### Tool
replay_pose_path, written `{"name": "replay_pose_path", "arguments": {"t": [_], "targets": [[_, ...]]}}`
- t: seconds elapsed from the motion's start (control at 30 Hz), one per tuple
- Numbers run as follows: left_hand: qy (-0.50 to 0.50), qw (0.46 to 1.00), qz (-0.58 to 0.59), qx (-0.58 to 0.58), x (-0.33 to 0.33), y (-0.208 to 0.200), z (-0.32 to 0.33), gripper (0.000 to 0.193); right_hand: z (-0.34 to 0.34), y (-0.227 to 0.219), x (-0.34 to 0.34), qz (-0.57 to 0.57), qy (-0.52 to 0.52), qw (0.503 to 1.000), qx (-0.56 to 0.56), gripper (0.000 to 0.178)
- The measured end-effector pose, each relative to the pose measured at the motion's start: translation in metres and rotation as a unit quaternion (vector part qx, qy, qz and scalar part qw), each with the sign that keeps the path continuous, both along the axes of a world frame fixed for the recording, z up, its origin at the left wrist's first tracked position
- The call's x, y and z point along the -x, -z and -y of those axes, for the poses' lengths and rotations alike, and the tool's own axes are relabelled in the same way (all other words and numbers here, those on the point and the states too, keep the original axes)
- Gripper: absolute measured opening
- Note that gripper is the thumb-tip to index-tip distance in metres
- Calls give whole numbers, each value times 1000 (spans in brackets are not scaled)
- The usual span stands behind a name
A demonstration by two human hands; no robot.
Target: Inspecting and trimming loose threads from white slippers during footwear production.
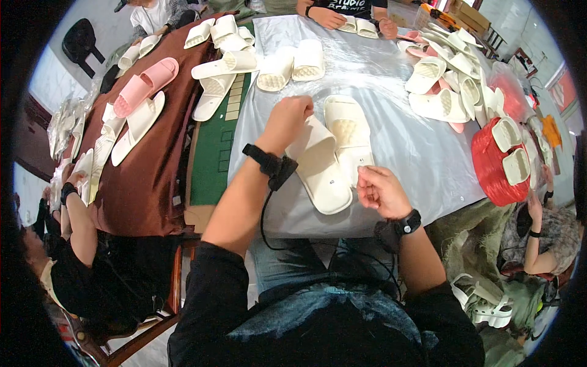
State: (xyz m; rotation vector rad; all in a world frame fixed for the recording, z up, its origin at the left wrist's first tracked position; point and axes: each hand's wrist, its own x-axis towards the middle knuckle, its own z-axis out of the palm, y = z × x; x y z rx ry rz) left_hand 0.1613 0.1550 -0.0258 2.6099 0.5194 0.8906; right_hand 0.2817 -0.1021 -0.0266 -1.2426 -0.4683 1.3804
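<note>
Two cream slippers [335, 153] lie side by side, touching, on the clear plastic sheet [391, 79] that covers the worktop [428, 165], right in front of the person. The left hand [287, 119] is curled into a loose fist and rests on the toe end of the left slipper [318, 168], gripping its strap; a black band with a cable sits on that wrist. The right hand [380, 191] hovers at the near edge of the worktop, just beside the heel of the right slipper [350, 131], with thumb and fingertips pinched together; whether anything small is caught between them cannot be told. It also wears a black wristband.

Farther along the sheet lies another cream pair [292, 66], well apart from the hands. To the right a heap of white and pink slippers [446, 73] spreads near a red basket [492, 168] that holds two more. To the left a brown cloth [147, 183] carries a pink slipper [145, 85] and several white ones, with a green mat [214, 147] between the cloth and the sheet. Another person's hands [333, 18] rest on a pair at the far end, and another person sits at the left edge with an arm [82, 220] raised to the cloth.
</note>
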Motion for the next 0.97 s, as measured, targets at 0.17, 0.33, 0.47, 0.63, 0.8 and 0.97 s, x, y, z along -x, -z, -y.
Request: {"name": "replay_pose_path", "arguments": {"t": [0.17, 0.33, 0.47, 0.63, 0.8, 0.97], "targets": [[58, 984, 5, 171, -31, -19, -19, 11, -30, 13, -29, -22, 16, 999, 17, 28], [58, 945, -65, 314, -82, -23, -34, 14, -66, 25, -55, -27, 26, 999, 27, 26], [102, 939, -99, 314, -120, -14, -49, 13, -82, 17, -60, 0, 63, 998, 16, 27], [100, 942, -211, 240, -134, 29, -76, 13, -94, 29, -39, 44, 73, 996, 12, 21], [170, 918, -233, 271, -147, 27, -66, 19, -93, 39, -43, 44, 87, 995, 26, 21], [128, 884, -308, 327, -161, 6, -56, 17, -100, 33, -44, 147, 125, 981, 34, 19]]}}
